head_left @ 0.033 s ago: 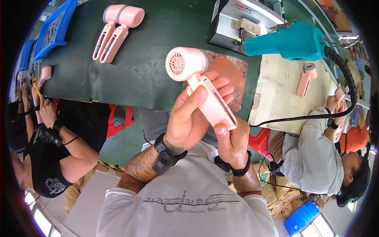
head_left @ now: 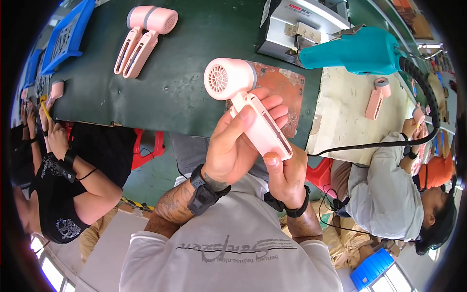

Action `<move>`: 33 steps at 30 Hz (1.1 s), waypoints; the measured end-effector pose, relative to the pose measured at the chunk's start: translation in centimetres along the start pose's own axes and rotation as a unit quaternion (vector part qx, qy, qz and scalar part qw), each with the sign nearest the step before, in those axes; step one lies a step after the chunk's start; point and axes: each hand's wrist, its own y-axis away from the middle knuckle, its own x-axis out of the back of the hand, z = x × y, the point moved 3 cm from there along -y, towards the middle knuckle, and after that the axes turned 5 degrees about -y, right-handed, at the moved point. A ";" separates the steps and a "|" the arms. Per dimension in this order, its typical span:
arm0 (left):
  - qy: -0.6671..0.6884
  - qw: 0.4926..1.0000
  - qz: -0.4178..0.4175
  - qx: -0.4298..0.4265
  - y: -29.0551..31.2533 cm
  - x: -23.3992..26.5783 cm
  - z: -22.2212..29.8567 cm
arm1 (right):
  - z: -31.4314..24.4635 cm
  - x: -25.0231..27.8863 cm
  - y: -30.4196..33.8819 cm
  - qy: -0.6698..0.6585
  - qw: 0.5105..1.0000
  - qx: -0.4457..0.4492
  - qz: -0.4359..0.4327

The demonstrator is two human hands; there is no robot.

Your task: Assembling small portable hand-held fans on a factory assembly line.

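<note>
Clasped in the left hand [head_left: 228, 146], the dryer [head_left: 261, 130] hung over the table's [head_left: 185, 92] near edge, the right hand's [head_left: 288, 181] thumb touching its handle end, fingers hidden, hold unclear; nothing had visibly shifted, so handling seemed paused.

A dark green workbench [head_left: 194, 44] spans much of the upper frame. One red stool [head_left: 159, 143] shows left of centre beside green floor [head_left: 148, 180], a second red stool [head_left: 320, 175] right of centre. Daylit windows [head_left: 51, 275] glow lower left; another window [head_left: 398, 276], apparently, lower right.
</note>
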 end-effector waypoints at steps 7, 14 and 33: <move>-0.036 0.999 0.008 -0.013 0.0 -0.3 0.4 | 0.4 -0.6 0.0 -0.031 0.999 -0.014 0.008; -0.177 0.977 -0.031 -0.111 0.6 0.6 3.0 | 1.2 2.1 -2.0 -0.102 0.971 0.050 0.212; -0.778 0.545 -0.072 -0.303 -0.8 -1.0 6.2 | 0.5 7.9 -4.6 -0.163 0.945 0.141 0.246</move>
